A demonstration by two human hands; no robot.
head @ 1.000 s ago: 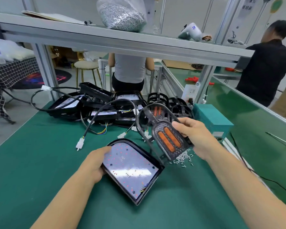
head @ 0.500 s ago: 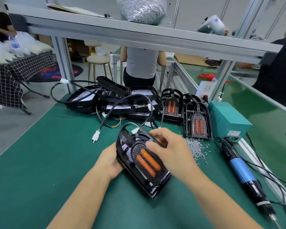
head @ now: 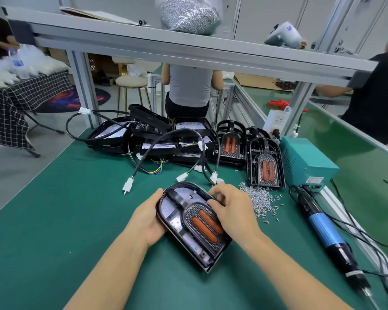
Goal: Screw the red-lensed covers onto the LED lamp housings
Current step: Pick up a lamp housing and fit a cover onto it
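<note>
Black lamp housing point(head: 207, 260) lies on my green bench mat point(head: 54, 231) with the red-lensed cover point(head: 202, 222) seated on it, between my hands. My left hand point(head: 149, 222) grips its left edge; my right hand point(head: 232, 209) rests curled fingers on the cover's right rim.

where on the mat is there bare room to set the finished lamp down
Bare mat lies left of the left hand, out to the bench edge. Another patch lies near you, between the right forearm and the screwdriver. It is crowded behind the lamp: housings, cables, covers, loose screws.
</note>
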